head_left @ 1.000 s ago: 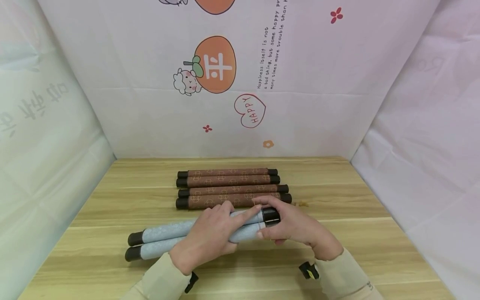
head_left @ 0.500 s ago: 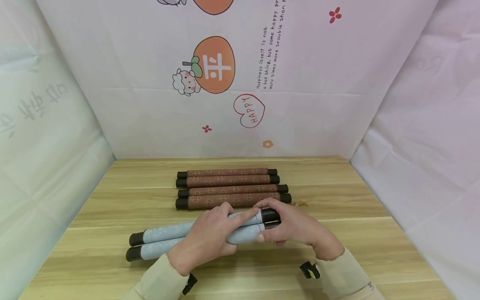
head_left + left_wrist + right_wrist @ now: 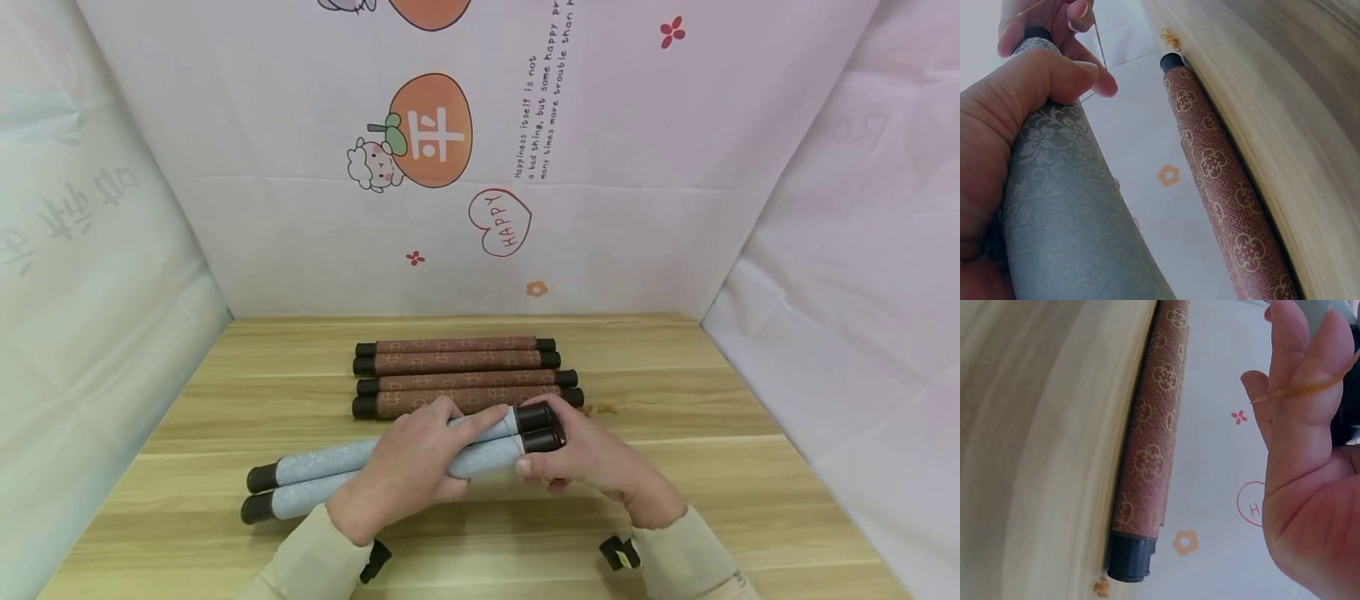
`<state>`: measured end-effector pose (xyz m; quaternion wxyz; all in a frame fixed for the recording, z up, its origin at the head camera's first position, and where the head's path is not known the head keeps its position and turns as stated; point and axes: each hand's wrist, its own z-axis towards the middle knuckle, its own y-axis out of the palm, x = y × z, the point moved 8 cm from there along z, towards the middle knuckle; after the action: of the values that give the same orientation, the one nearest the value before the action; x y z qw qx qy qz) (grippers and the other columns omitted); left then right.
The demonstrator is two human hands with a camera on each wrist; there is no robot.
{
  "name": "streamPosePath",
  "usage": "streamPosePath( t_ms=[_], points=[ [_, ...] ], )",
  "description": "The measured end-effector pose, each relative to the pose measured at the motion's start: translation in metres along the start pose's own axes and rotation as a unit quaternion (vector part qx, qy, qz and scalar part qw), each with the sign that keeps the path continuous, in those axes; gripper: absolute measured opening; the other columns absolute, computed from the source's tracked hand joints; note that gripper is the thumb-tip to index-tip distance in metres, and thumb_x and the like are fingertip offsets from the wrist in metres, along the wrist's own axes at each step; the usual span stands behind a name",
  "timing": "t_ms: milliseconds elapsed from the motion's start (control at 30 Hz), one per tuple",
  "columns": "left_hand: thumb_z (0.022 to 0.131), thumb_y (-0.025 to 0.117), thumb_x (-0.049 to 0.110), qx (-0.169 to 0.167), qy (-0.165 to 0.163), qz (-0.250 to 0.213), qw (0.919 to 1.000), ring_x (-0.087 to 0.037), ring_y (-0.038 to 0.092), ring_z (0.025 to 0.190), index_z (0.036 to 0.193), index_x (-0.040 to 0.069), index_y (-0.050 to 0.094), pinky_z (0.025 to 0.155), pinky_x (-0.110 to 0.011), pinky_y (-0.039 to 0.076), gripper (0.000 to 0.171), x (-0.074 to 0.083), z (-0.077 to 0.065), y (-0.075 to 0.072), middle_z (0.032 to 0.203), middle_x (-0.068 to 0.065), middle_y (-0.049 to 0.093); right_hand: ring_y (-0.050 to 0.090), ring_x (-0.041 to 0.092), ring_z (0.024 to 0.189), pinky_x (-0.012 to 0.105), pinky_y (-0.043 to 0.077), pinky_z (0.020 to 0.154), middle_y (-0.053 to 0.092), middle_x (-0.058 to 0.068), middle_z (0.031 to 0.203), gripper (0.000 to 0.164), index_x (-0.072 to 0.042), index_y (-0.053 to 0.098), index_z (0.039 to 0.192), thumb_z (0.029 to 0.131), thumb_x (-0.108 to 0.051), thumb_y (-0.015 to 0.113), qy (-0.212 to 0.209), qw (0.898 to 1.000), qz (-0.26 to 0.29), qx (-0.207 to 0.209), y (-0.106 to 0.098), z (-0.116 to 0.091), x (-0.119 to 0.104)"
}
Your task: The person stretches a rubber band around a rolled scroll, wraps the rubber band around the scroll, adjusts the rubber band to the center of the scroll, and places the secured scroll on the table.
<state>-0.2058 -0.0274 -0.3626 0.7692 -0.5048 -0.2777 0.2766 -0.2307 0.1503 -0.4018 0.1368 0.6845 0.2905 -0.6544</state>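
Note:
A hanging scroll (image 3: pixel 322 461), pale blue with a floral weave, lies rolled into two side-by-side rolls with black end knobs. My left hand (image 3: pixel 408 462) grips it right of its middle, thumb along the blue cloth (image 3: pixel 1072 206) in the left wrist view. Around the black knobs at its right end curl the fingers of my right hand (image 3: pixel 592 454). A thin yellowish rubber band (image 3: pixel 1310 389) stretches across those fingers in the right wrist view. It also shows as a taut strand (image 3: pixel 1099 40) in the left wrist view. The scroll slants, its right end farther from me.
Behind the blue scroll lie brown scrolls (image 3: pixel 465 360) with gold flower patterns and black ends, in two pairs of rolls. Beside their right end are small yellowish rubber bands (image 3: pixel 606 408) on the wooden table (image 3: pixel 720 467). White printed cloth (image 3: pixel 600 233) encloses the back and sides.
The blue scroll has shifted slightly left, its right end a little up in the head view. My left hand moved slightly left with it; the right hand stays about the knobs.

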Motion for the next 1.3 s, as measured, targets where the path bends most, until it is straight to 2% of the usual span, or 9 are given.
streamPosePath(
  t_ms=[167, 333, 500, 633, 733, 900, 1033, 1133, 1300],
  points=[
    [0.073, 0.082, 0.022, 0.016, -0.003, -0.003, 0.9999, -0.007, 0.042, 0.072, 0.159, 0.039, 0.042, 0.061, -0.023, 0.042, 0.097, -0.001, 0.0, -0.004, 0.094, 0.004, 0.053, 0.072, 0.034, 0.078, 0.046, 0.061, 0.059, 0.072, 0.017, 0.097, 0.063, -0.005, 0.042, 0.138, 0.09, -0.02, 0.081, -0.001, 1.0, 0.001, 0.016, 0.004, 0.003, 0.005],
    [0.073, 0.082, 0.022, 0.028, -0.004, 0.001, 0.9996, -0.007, 0.042, 0.071, 0.159, 0.038, 0.044, 0.06, -0.023, 0.041, 0.095, -0.002, 0.0, -0.007, 0.094, 0.004, 0.054, 0.074, 0.04, 0.085, 0.046, 0.062, 0.065, 0.072, 0.017, 0.104, 0.067, -0.005, 0.041, 0.141, 0.091, -0.022, 0.081, 0.015, 0.999, 0.024, 0.045, 0.008, 0.004, 0.012],
    [0.072, 0.082, 0.023, 0.041, -0.01, 0.012, 0.9991, -0.007, 0.042, 0.071, 0.158, 0.037, 0.045, 0.059, -0.023, 0.04, 0.094, -0.005, 0.0, -0.007, 0.095, 0.003, 0.056, 0.074, 0.034, 0.087, 0.041, 0.06, 0.069, 0.067, 0.017, 0.111, 0.064, -0.007, 0.04, 0.143, 0.094, -0.024, 0.078, 0.028, 0.995, 0.06, 0.069, 0.014, 0.003, 0.015],
    [0.072, 0.083, 0.025, 0.049, -0.016, 0.021, 0.9984, -0.007, 0.042, 0.071, 0.157, 0.034, 0.048, 0.059, -0.024, 0.041, 0.093, -0.007, 0.0, -0.008, 0.094, 0.002, 0.056, 0.072, 0.028, 0.084, 0.037, 0.06, 0.068, 0.063, 0.015, 0.106, 0.054, -0.005, 0.044, 0.141, 0.099, -0.025, 0.071, 0.022, 0.994, 0.071, 0.076, 0.022, 0.002, 0.014],
    [0.073, 0.084, 0.026, 0.057, -0.023, 0.024, 0.9978, -0.008, 0.044, 0.071, 0.157, 0.032, 0.049, 0.059, -0.024, 0.042, 0.091, -0.009, 0.0, -0.009, 0.095, -0.001, 0.058, 0.069, 0.025, 0.082, 0.038, 0.061, 0.072, 0.065, 0.015, 0.108, 0.049, -0.001, 0.046, 0.139, 0.103, -0.027, 0.065, 0.022, 0.993, 0.078, 0.085, 0.027, 0.0, 0.012],
    [0.073, 0.084, 0.025, 0.064, -0.041, 0.02, 0.9969, -0.01, 0.048, 0.072, 0.158, 0.031, 0.048, 0.059, -0.026, 0.045, 0.092, -0.012, 0.0, -0.011, 0.099, -0.005, 0.062, 0.066, 0.024, 0.091, 0.04, 0.061, 0.083, 0.064, 0.02, 0.122, 0.054, 0.006, 0.043, 0.139, 0.108, -0.036, 0.055, 0.024, 0.992, 0.078, 0.097, 0.036, -0.005, 0.011],
    [0.073, 0.084, 0.025, 0.063, -0.058, 0.018, 0.9962, -0.011, 0.049, 0.07, 0.159, 0.031, 0.046, 0.059, -0.027, 0.046, 0.094, -0.014, -0.001, -0.012, 0.101, -0.006, 0.062, 0.066, 0.025, 0.095, 0.035, 0.06, 0.084, 0.065, 0.016, 0.112, 0.045, 0.008, 0.054, 0.125, 0.108, -0.034, 0.056, 0.005, 0.995, 0.037, 0.097, 0.044, -0.008, 0.006],
    [0.074, 0.085, 0.026, 0.056, -0.068, 0.02, 0.9959, -0.011, 0.049, 0.069, 0.159, 0.033, 0.045, 0.058, -0.027, 0.045, 0.095, -0.015, -0.001, -0.012, 0.103, -0.006, 0.063, 0.067, 0.022, 0.089, 0.031, 0.06, 0.08, 0.068, 0.01, 0.1, 0.034, -0.001, 0.065, 0.112, 0.107, -0.033, 0.058, -0.016, 0.994, -0.031, 0.105, 0.046, -0.011, 0.001],
    [0.075, 0.086, 0.026, 0.046, -0.08, 0.016, 0.9956, -0.014, 0.058, 0.074, 0.16, 0.034, 0.043, 0.061, -0.031, 0.051, 0.095, -0.017, -0.002, -0.011, 0.11, -0.008, 0.067, 0.061, 0.013, 0.075, 0.028, 0.055, 0.067, 0.064, 0.0, 0.083, 0.025, -0.014, 0.069, 0.1, 0.108, -0.034, 0.057, -0.07, 0.98, -0.115, 0.148, 0.047, -0.017, -0.009]
  ],
)
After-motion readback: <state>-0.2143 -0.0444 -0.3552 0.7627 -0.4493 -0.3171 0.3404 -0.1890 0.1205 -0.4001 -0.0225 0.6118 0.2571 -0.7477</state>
